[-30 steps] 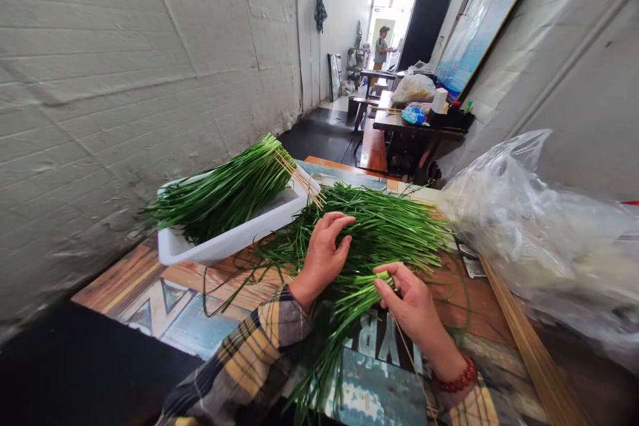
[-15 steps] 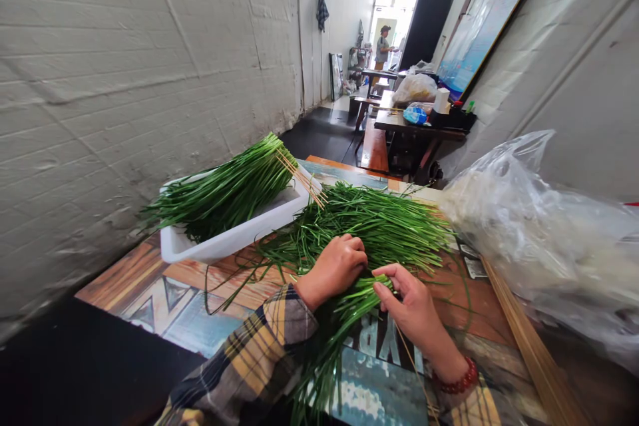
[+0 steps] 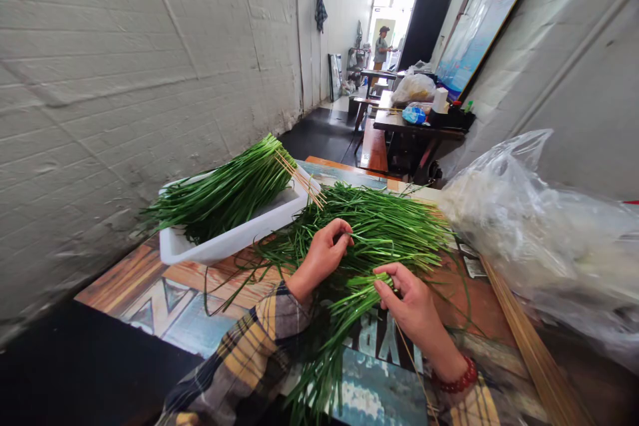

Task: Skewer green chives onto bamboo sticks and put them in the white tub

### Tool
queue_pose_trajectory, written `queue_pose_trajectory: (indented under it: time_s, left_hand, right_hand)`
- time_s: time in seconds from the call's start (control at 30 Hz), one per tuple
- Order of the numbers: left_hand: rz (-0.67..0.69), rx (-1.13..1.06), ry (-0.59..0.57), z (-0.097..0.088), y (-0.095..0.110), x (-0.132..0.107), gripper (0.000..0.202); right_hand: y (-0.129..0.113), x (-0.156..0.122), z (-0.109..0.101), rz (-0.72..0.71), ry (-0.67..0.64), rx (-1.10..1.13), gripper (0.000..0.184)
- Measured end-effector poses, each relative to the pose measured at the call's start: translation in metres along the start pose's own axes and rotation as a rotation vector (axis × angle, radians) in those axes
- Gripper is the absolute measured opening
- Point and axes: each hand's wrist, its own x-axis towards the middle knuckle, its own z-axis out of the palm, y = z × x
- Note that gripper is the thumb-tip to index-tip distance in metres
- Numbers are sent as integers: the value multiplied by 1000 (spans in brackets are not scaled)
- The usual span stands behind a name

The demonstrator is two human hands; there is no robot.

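My right hand grips the cut ends of a small bunch of garlic chives, whose leaves trail down toward the table's near edge. A thin bamboo skewer slants down from beneath that hand. At the edge of the loose chive pile, my left hand is closed in a pinch on a few chives. Skewered chives lie fanned in a white tray at the left, with several skewer ends sticking out past the rim.
Bamboo skewers lie along the table's right side beside a large clear plastic bag. The patterned wooden table stands near a white wall. Farther back are another table, a bench and a standing person.
My left hand has risen slightly and shifted left, away from the bunch to the loose pile, and now pinches a few chives. My right hand keeps its grip almost unmoved.
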Motion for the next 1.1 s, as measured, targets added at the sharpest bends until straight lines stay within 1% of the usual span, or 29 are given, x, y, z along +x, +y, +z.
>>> queue_pose_trajectory:
  time_s: [0.1,0.2,0.27,0.37,0.43,0.57,0.63,0.67,0.8,0.87,0.97,1.0,1.1]
  left_hand:
    - [138,271,-59,0,-2,-2,29]
    - [241,596,-147,0,-2,-6,37]
    - [286,754,-166,1,0,-7,33]
    - [315,856,-182,2,4,-9,19]
    - [324,874,-170,4,7,-8,17]
    - [322,841,-63,9,11,-1,17]
    - [333,802,-61,13,11,4,19]
    - [349,785,-91,16,11,7,18]
    - [421,751,-295,26,11,14,12]
    - [413,724,-322,28,10,15,15]
    - [414,659,-304,27,8,15,25]
    - [432,645,-323,26,6,15,24]
    - [488,630,-433,26,0,14,14]
  right_hand:
    - [1,1,1,20,17,20,26]
    - [1,2,1,51,25,51,27]
    - [2,2,2,56,25,61,28]
    - [3,2,2,55,21,64,27]
    - [4,2,3,56,15,64,27]
    - [5,3,3,45,13,52,27]
    - [5,3,3,43,-7,47,28]
    - [5,3,3,44,-15,44,28]
    - [4,3,3,37,-10,26,27]
    - [5,3,3,21,-3,28,26]
    - [7,3,4,18,-5,39,26]
    - [7,3,4,19,-6,36,26]
    - [8,2,4,15,-7,3,25]
